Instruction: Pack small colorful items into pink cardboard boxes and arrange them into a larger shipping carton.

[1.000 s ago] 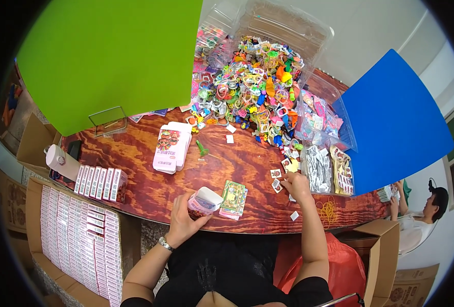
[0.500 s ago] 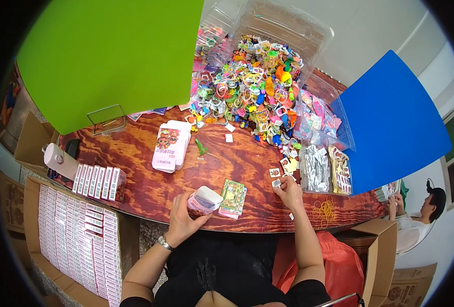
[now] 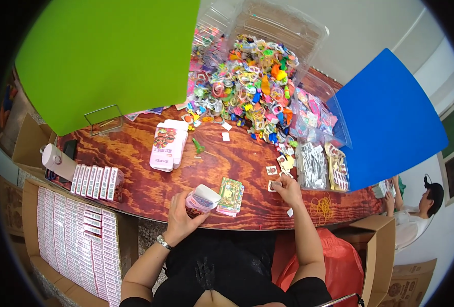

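Note:
My left hand [image 3: 182,217] is wrapped round a small pink carton [image 3: 200,202], its open end and white flap turned up. Just right of the carton lies a stack of picture cards [image 3: 231,194], a green-and-yellow one on top. My right hand [image 3: 290,192] has thumb and fingers pinched together on the edge of a small white square card [image 3: 271,186] low over the table. Another small square card [image 3: 271,170], with a printed picture, lies just beyond it. A flattened pile of printed pink cartons [image 3: 167,146] lies farther left.
Colourful small toys [image 3: 252,87] are heaped at the back. Clear trays [image 3: 314,166] hold silvery packets. Yellow rubber bands [image 3: 321,207] lie right. Filled cartons [image 3: 98,182] stand left, above a packed cardboard box [image 3: 73,240]. Green [image 3: 104,56] and blue panels [image 3: 390,123] flank the table; a co-worker [image 3: 416,220] sits right.
My right hand has shifted slightly, its fingertips still at the small square card. My left hand keeps the carton in nearly the same place. The whole view has shifted a little.

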